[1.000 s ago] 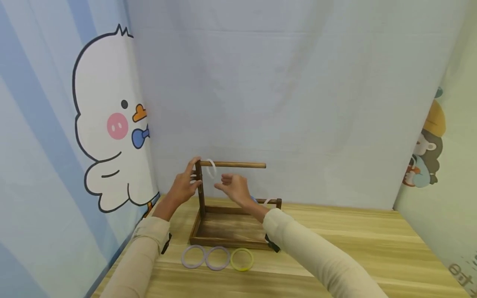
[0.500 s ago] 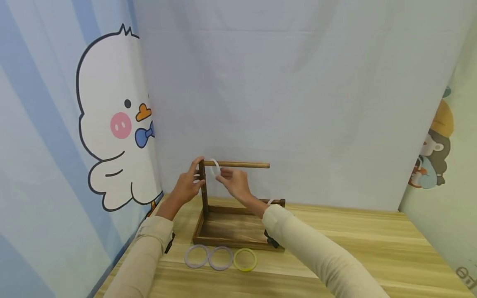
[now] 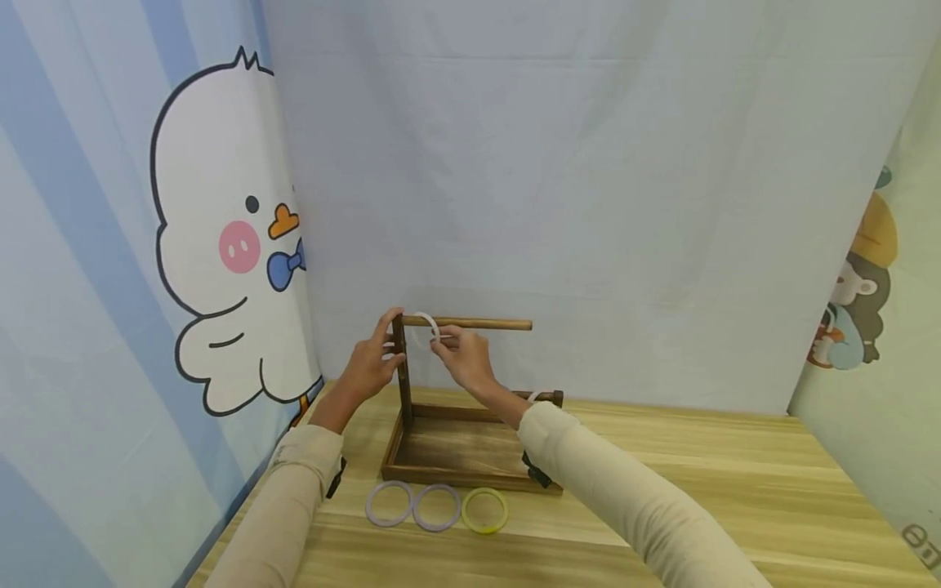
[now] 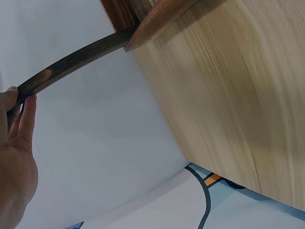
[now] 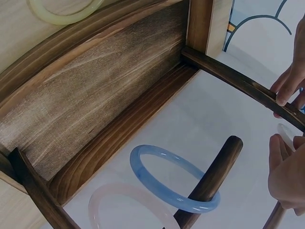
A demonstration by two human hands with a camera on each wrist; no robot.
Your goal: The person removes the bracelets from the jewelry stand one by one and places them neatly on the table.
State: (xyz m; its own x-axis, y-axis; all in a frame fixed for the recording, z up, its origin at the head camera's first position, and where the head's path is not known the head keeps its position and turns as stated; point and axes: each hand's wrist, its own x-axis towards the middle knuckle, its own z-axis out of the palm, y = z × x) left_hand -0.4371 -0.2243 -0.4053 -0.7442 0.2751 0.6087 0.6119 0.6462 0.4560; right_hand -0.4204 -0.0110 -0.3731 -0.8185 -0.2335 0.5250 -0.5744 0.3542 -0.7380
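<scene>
My left hand (image 3: 365, 369) grips the top of the dark wooden post (image 3: 405, 396) on a display stand. In the left wrist view, that hand (image 4: 19, 167) has thumb and fingers on either side of the post (image 4: 71, 59). A whitish bangle (image 3: 434, 324) hangs around the stand's upper bar (image 3: 488, 324), near the post. My right hand (image 3: 466, 359) pinches its lower right side between thumb and fingers. In the right wrist view, a blue bangle (image 5: 143, 177) loops around the lower bar (image 5: 232, 149), with a pale pinkish bangle (image 5: 94, 202) beside it.
Two lilac bangles (image 3: 390, 523) and a yellow bangle (image 3: 485, 531) lie in a row on the wooden table (image 3: 662, 482), before the stand's tray (image 3: 470, 476). Behind the stand hangs a grey-white cloth (image 3: 588, 204). A cartoon-printed curtain (image 3: 206, 163) stands at left.
My right hand has moved up to the whitish bangle and now pinches it; a second ago its fingers were apart from it. The bangle has turned slightly. My left hand keeps its grip.
</scene>
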